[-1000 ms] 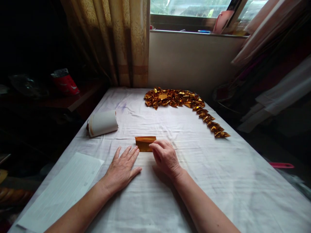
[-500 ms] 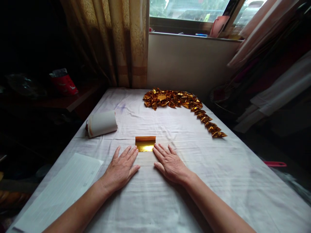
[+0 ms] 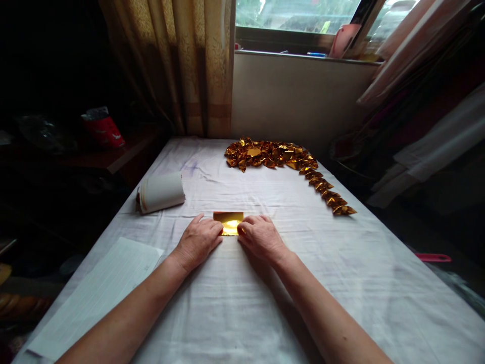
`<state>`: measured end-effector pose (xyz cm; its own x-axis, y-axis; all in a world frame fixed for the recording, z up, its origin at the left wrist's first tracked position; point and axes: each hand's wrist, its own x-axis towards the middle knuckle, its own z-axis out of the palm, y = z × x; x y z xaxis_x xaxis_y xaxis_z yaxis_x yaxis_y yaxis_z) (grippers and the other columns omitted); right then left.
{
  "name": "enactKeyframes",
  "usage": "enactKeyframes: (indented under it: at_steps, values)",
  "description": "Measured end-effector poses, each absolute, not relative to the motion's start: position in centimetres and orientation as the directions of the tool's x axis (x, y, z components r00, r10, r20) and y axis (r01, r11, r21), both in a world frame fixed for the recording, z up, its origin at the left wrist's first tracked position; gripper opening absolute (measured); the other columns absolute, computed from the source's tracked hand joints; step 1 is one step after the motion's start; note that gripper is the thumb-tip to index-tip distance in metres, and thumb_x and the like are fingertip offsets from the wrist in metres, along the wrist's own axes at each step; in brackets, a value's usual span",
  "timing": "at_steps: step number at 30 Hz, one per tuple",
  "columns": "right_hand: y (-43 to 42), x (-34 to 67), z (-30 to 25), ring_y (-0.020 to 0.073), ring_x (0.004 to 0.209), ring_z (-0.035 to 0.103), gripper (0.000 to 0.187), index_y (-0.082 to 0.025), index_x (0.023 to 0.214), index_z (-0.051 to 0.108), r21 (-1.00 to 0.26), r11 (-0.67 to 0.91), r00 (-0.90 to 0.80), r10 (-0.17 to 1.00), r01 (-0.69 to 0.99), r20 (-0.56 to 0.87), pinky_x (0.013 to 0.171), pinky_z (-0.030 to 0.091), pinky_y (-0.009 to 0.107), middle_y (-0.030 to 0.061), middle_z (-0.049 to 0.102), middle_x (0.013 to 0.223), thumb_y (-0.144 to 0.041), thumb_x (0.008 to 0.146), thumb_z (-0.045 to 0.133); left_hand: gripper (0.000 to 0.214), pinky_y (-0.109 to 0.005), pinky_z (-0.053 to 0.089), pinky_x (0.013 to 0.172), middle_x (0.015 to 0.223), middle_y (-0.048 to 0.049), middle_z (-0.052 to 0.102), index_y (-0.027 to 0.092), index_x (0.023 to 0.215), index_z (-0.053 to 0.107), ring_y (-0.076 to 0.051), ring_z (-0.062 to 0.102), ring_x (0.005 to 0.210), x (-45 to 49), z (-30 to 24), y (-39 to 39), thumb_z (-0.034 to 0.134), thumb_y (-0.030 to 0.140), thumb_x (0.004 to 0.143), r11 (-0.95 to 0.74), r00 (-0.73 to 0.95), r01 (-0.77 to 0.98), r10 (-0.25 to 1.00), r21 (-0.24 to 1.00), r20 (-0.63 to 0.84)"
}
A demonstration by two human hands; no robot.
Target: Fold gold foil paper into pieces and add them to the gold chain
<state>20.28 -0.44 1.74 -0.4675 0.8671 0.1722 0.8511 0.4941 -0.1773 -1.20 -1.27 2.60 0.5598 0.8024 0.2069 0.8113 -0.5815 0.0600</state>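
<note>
Gold sheet (image 3: 228,223) lies flat mid-desk (image 3: 265,303). Left hand (image 3: 197,241) and right hand (image 3: 260,236) pinch its side edges, fingers curled. Best to align edges, then crease firmly against the cloth.

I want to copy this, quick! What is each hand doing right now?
Left hand: fingers curled, pinching the left end of the gold foil sheet.
Right hand: fingers curled, pinching the sheet's right end.

My left hand (image 3: 199,241) and right hand (image 3: 261,237) were bare: no rings, no watch, no sleeves reaching either forearm.
</note>
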Motion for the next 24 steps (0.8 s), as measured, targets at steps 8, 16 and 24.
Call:
enactKeyframes:
  at_steps: [8, 16, 24]
  values:
    - [-0.2, 20.6, 0.7, 0.0206, 0.097, 0.059, 0.01, -0.024, 0.094, 0.069, -0.291, 0.517, -0.45, 0.851, 0.805, 0.27, 0.088, 0.04, 0.034, 0.005, 0.067, 0.105, -0.03, 0.086, 0.066, 0.024, -0.044, 0.035, 0.103, 0.089, -0.0037, 0.072, 0.021, 0.091, 0.065, -0.019, 0.065, 0.09, -1.2, 1.5, -0.6, 0.042, 0.025, 0.097, -0.602, 0.57, 0.798, 0.765, 0.017, 0.298]
    - [0.0, 21.0, -0.8, 0.0193, 0.095, 0.06, 0.018, -0.025, 0.09, 0.072, -0.397, 0.501, -0.361, 0.853, 0.769, 0.378, 0.088, 0.041, 0.036, 0.0047, 0.07, 0.103, -0.031, 0.093, 0.055, 0.026, -0.038, 0.041, 0.091, 0.097, -0.0053, 0.071, 0.022, 0.093, 0.066, -0.021, 0.061, 0.094, -2.0, 0.5, -0.4, 0.042, 0.031, 0.097, -0.534, 0.453, 0.827, 0.818, 0.175, 0.354]
    - [0.3, 20.2, -1.3, 0.0214, 0.097, 0.059, 0.016, -0.023, 0.078, 0.067, -0.505, 0.33, -0.155, 0.921, 0.797, 0.357, 0.089, 0.04, 0.037, 0.0046, 0.07, 0.099, -0.03, 0.09, 0.058, 0.019, -0.039, 0.04, 0.088, 0.102, -0.004, 0.068, 0.022, 0.083, 0.065, -0.023, 0.056, 0.099, -1.9, 0.1, 0.2, 0.051, 0.032, 0.093, -0.363, 0.265, 0.859, 0.919, 0.362, 0.292]
